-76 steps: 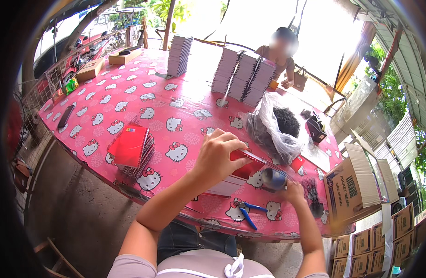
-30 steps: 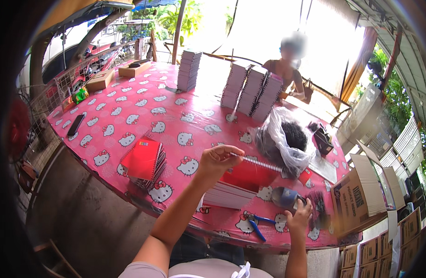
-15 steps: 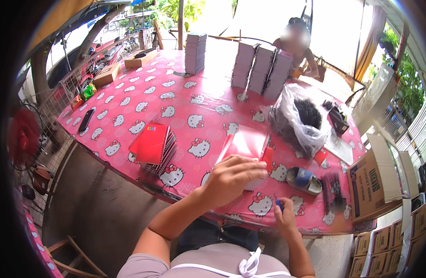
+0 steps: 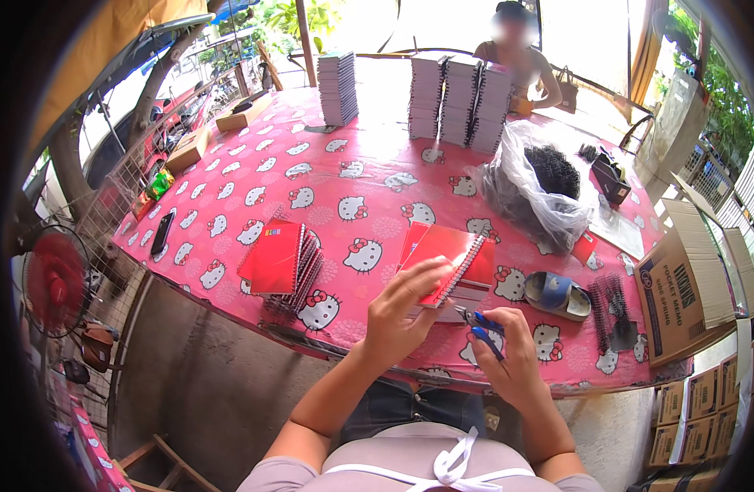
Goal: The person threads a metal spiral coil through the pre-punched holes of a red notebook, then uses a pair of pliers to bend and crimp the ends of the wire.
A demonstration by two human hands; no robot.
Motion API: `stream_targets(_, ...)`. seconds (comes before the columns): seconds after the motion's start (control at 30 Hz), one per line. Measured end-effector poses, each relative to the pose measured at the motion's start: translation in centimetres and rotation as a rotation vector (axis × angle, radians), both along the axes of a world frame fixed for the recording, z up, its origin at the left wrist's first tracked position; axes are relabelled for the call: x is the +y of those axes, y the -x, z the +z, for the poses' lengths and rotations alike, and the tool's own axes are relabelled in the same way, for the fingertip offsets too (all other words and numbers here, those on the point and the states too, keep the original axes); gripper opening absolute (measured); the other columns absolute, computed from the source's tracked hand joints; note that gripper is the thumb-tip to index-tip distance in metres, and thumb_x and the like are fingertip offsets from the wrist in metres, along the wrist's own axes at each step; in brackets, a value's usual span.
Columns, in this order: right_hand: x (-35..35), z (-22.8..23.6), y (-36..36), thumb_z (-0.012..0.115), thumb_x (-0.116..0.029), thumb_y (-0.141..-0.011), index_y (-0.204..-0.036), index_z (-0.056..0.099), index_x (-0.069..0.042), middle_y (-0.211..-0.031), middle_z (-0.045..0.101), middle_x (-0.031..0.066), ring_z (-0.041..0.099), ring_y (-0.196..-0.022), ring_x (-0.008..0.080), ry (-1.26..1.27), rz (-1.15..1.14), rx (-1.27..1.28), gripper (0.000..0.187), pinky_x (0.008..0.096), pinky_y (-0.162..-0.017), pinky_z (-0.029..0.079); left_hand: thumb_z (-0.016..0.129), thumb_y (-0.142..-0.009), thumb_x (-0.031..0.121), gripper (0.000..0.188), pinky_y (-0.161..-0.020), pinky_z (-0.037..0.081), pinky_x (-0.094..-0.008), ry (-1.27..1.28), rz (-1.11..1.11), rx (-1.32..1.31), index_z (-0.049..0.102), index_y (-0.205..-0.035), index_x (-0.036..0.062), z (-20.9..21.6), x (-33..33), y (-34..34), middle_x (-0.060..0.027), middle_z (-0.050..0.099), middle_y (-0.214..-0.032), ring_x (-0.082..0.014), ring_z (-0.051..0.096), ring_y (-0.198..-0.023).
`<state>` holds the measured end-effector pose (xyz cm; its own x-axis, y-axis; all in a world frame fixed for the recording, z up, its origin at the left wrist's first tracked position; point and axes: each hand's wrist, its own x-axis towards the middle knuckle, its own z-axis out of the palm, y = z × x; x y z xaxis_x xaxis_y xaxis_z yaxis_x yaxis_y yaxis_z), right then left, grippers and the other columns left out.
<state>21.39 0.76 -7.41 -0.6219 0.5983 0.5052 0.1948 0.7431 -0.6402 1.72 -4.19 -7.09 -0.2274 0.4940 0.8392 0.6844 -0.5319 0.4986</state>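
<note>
My left hand (image 4: 400, 310) is closed on a red spiral notebook (image 4: 449, 246), holding it tilted above a pile of red-covered pages (image 4: 478, 273). My right hand (image 4: 514, 354) grips small pliers with blue handles (image 4: 487, 342). Their metal jaws are close to the lower end of the notebook's wire spiral; whether they touch it I cannot tell. To the left sits a stack of red spiral notebooks (image 4: 276, 261), some fanned out of line.
A blue and grey slipper (image 4: 557, 293) and black wire spirals (image 4: 613, 316) lie at right, near an open carton (image 4: 688, 283). Behind them stands a plastic bag of black spirals (image 4: 549, 176). Tall notebook stacks (image 4: 442, 98) rise at the back, where another person (image 4: 528, 70) sits.
My right hand has come up and inward, bringing the pliers to the notebook's spiral. My left hand now holds the red notebook raised at an angle. The whole view has shifted slightly.
</note>
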Motion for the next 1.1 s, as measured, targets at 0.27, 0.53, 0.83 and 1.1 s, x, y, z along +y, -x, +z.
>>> stream_targets(0.27, -1.1, 0.8, 1.5, 0.068, -0.017, -0.082, -0.115, 0.052, 0.0, -0.104, 0.056, 0.0171, 0.056, -0.094, 0.0331, -0.179, -0.081, -0.009, 0.04, 0.0402, -0.081, 0.047, 0.081, -0.065, -0.004, 0.025, -0.064, 0.053, -0.0275, -0.052, -0.047, -0.081, 0.066, -0.085, 0.0019, -1.7, 0.0, 0.0, -0.0123, 0.068, -0.089, -0.0188, 0.065, -0.077)
stream_targets(0.53, -0.3, -0.2, 1.1, 0.061, -0.016, -0.09, -0.115, 0.056, 0.0, -0.088, 0.064, 0.013, 0.062, -0.074, 0.0202, 1.38, 0.328, 0.229, 0.03, 0.0286, -0.067, 0.05, 0.072, -0.075, -0.006, 0.018, -0.068, 0.053, -0.0303, -0.167, -0.015, 0.054, 0.059, -0.085, 0.0025, -1.4, -0.9, 1.1, -0.0137, 0.067, -0.093, -0.02, 0.066, -0.081)
stream_targets(0.83, 3.0, -10.8, -7.7, 0.069, -0.018, -0.08, -0.107, 0.06, 0.002, -0.109, 0.058, 0.0182, 0.056, -0.102, 0.0338, -0.353, -0.51, -0.404, 0.034, 0.0417, -0.087, 0.046, 0.068, -0.087, 0.013, 0.022, -0.084, 0.049, -0.029, -0.439, 0.429, -0.978, 0.049, -0.077, 0.0091, -1.1, -8.5, 16.2, -0.0129, 0.065, -0.096, -0.0144, 0.06, -0.093)
stream_targets(1.1, -3.7, -4.1, 11.5, 0.069, -0.019, -0.081, -0.12, 0.053, -0.003, -0.128, 0.048, 0.0209, 0.048, -0.116, 0.0372, -0.112, 0.433, 0.097, 0.045, 0.0461, -0.097, 0.04, 0.062, -0.089, 0.008, 0.012, -0.079, 0.049, -0.0253, -0.094, 0.536, -0.919, 0.052, -0.085, 0.0037, -8.1, -9.9, 23.4, -0.0172, 0.062, -0.111, -0.0148, 0.059, -0.099)
